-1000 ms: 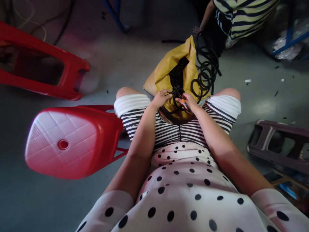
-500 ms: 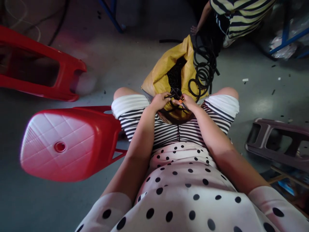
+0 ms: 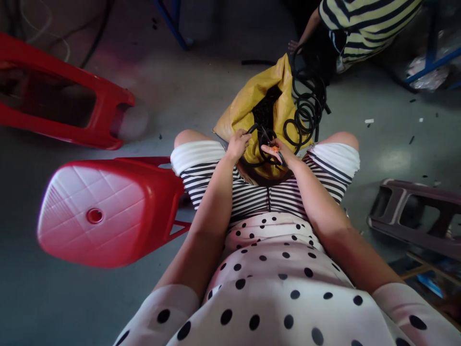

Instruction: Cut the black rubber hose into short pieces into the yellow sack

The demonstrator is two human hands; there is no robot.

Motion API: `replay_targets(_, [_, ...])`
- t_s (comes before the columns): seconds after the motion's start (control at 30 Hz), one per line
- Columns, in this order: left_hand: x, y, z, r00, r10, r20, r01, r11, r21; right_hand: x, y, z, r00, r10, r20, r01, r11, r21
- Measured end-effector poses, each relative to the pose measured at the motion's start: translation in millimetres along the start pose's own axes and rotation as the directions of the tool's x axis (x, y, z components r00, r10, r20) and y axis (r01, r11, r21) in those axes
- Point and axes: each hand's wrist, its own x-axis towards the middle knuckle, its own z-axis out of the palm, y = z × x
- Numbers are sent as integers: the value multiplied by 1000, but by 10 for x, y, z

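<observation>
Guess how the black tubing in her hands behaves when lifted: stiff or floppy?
Probably springy, not limp: the black tubing holds round loops between left hand and right hand. Likely light; coils drape over the yellow bag, so tangling seems likely.

Both your arms extend forward to frame centre. Your left hand (image 3: 237, 144) is curled closed, knuckles up. Your right hand (image 3: 280, 152) sits just beside it, fingers pinched together.

I'm scanning for lettering and there's nothing I can read. The yellow sack (image 3: 248, 108) shows no print, the red stool (image 3: 104, 211) carries only a moulded diamond pattern, and the grey stool (image 3: 414, 211) is bare. The clothing shows stripes and dots, no words.
</observation>
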Motion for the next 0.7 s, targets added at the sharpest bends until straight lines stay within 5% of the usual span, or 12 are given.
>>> replay_targets(0.13, [-58, 54, 20, 993, -92, 81, 99, 990, -96, -16, 20, 34, 998, 15, 65, -9, 995, -103])
replay_targets(0.37, [-118, 64, 30, 973, -46, 228, 57, 997, -43, 31, 25, 67, 998, 21, 61, -14, 994, -108])
replay_targets(0.7, [0, -35, -54, 942, 27, 335, 14, 993, -119, -14, 50, 97, 986, -166, 0, 162, 958, -235])
